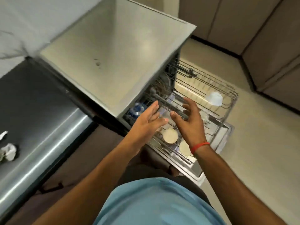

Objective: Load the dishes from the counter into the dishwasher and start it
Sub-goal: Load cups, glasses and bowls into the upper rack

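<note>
The dishwasher stands open under a grey counter (113, 51), its upper wire rack (211, 85) pulled out over the lower rack (215, 127). A white bowl (214, 98) sits in the upper rack at the far right. Two cream round dishes (170, 135) (184, 147) lie in the lower rack. A blue and clear item (137, 109) sits at the rack's left end. My left hand (146, 118) hovers over the rack with fingers straight, holding nothing. My right hand (189, 118) is beside it with spread, relaxed fingers, also empty. The view is motion-blurred.
A steel and black counter surface (40, 111) lies to the left with crumpled white bits (9, 151) on it. Beige cabinet doors (259, 38) line the far right above a pale floor (251, 151). The open dishwasher door (198, 169) juts out low in front of me.
</note>
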### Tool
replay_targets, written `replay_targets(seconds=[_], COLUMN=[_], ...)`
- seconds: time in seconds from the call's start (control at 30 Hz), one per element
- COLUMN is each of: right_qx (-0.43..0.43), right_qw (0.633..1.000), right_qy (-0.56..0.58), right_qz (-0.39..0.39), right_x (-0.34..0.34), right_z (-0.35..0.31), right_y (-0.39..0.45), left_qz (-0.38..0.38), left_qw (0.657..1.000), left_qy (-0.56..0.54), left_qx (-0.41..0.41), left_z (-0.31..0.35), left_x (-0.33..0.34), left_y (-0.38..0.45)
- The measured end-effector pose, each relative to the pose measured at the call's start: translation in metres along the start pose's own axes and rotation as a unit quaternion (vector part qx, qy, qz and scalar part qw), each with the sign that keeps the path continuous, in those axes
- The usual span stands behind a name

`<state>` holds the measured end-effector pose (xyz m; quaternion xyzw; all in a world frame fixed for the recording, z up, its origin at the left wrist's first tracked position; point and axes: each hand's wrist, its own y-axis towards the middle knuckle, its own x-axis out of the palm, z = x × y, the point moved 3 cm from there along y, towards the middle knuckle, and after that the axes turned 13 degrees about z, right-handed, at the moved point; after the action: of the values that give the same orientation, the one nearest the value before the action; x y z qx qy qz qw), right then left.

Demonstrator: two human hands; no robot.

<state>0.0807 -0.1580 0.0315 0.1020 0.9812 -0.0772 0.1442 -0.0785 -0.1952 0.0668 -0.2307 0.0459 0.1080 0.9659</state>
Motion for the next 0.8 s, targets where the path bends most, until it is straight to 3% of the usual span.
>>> replay_targets(seconds=[0.2, 0.47, 0.8], right_qx=[-0.075, -0.131, -0.189], right_qw=[0.989, 0.954, 0.885], right_qy=[0.007, -0.011, -0.068], right_qz=[-0.127, -0.27, -0.42], right_x=[0.075, 0.208, 0.373], right_z=[-0.066, -0.115, -0.155], right_y=[-0.03, -0.113, -0.207], left_qz=[0.132, 0.275, 0.471], left_qw=[0.988, 0.952, 0.861], left_qy=[-0.061, -0.114, -0.189], left_qx=[0.06, 0.065, 0.038], left_z=[0.006, -0.028, -0.084], left_x=[-0.104, -0.249, -0.415], left_y=[-0.048, -0.097, -0.145])
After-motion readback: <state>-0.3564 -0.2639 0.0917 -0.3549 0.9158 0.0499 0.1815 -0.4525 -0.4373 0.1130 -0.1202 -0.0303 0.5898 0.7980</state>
